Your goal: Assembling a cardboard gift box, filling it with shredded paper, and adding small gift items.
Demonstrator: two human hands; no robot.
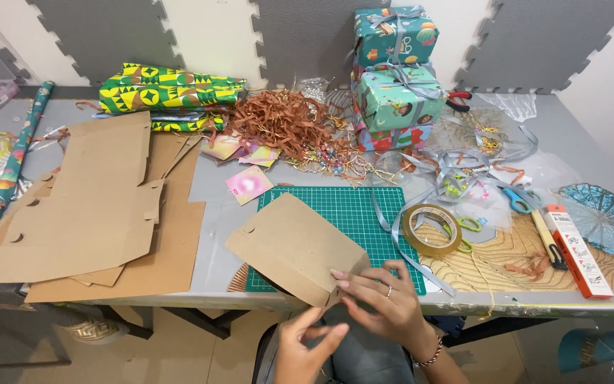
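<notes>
at the table's (534, 302) near edge, my right hand (385, 302) pinches the flat cardboard box (296, 245) corner; my left hand (307, 348) hangs loosely curled, empty. folding looks barely begun: more flat blanks (94, 213) wait left, three wrapped boxes (396, 78) stand behind.

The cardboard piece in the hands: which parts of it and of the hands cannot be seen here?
Head view only:
- cardboard piece: its near corner is covered by the right hand.
- left hand: wrist cut off by the bottom edge.
- cutting mat: partly hidden under the cardboard.

Both hands meet at the near edge of the green cutting mat (349, 213): right hand (381, 302) curled, fingers pinching, left hand (303, 348) just below it, fingers bent.
</notes>
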